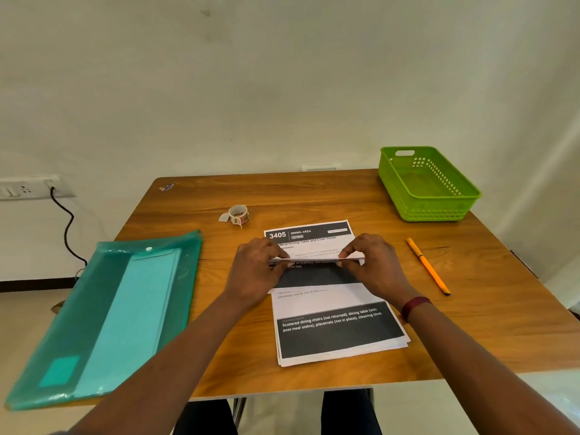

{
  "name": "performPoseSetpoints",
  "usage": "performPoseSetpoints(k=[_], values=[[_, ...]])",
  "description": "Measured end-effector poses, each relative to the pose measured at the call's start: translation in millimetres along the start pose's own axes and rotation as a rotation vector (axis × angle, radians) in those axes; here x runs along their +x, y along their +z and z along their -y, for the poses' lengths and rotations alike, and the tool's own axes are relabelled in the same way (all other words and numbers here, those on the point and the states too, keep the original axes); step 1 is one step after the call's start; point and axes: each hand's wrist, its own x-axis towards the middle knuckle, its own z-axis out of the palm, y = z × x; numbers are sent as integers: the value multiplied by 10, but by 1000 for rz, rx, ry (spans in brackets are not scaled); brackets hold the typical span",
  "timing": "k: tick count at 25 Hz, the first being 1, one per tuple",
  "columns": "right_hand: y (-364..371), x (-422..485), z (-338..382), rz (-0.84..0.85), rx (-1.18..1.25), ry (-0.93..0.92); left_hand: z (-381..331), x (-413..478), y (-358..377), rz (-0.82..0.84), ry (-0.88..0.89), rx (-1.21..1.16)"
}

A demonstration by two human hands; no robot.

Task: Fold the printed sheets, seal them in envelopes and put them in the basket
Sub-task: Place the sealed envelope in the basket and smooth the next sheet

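A stack of printed sheets point(337, 328) lies at the table's middle near the front edge. The top sheet point(314, 238) is folded over partway, its lifted edge running across between my hands. My left hand point(255, 271) pinches that edge at the left and my right hand point(373, 265) pinches it at the right. A green plastic basket point(439, 208) stands empty at the far right corner. Pale envelopes point(131, 309) lie inside a teal transparent folder point(62, 356) at the left.
A small roll of tape point(238, 214) lies behind the sheets. An orange pen point(428, 266) lies to the right of my right hand. The wooden table point(486, 309) stands against a white wall with a socket strip and black cable at the left.
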Motion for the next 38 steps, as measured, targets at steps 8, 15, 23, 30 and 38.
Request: performPoseSetpoints(k=[8,15,23,30,38], values=[[228,-250,-98,125,67,29,-12,-247,158,262,-78,-35],[330,-301,-103,364,-335,-46,-15,-278,241,576,-12,217],[401,-297,111,384,-393,-42,-183,-179,268,644,-40,346],[559,-300,284,419,-364,-64,-284,-277,380,533,-79,338],[455,-315,70,381,-427,69,-241,-316,399,511,-164,367]])
